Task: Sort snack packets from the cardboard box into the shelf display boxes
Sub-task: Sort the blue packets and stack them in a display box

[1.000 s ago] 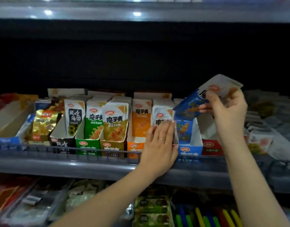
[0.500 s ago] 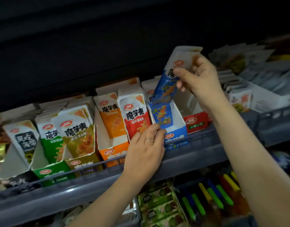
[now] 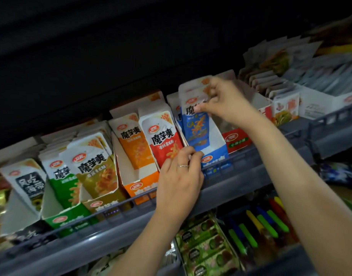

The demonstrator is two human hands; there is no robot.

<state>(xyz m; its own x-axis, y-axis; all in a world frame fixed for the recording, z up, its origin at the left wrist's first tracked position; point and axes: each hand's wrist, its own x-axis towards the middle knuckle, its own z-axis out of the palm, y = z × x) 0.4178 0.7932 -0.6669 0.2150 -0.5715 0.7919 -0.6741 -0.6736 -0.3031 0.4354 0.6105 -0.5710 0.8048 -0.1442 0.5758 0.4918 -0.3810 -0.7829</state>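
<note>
R hand (image 3: 221, 102) pinches the white top of the blue packet (image 3: 197, 128) betw. thumb & forefinger. The pkt stands upright, its lower half already inside the blue display box (image 3: 215, 154). It's prob. held by the top so the bottom slides in w/o buckling.

L hand (image 3: 179, 174) is at the box's front-left corner, fingers (image 3: 193, 156) bent, tips touching the edge beside the red packet (image 3: 165, 144). It's likely steadying the box, but I can't tell if they pinch.

R wrist is bent above the box; L forearm reaches up from below it. Cardboard box not in view.
</note>
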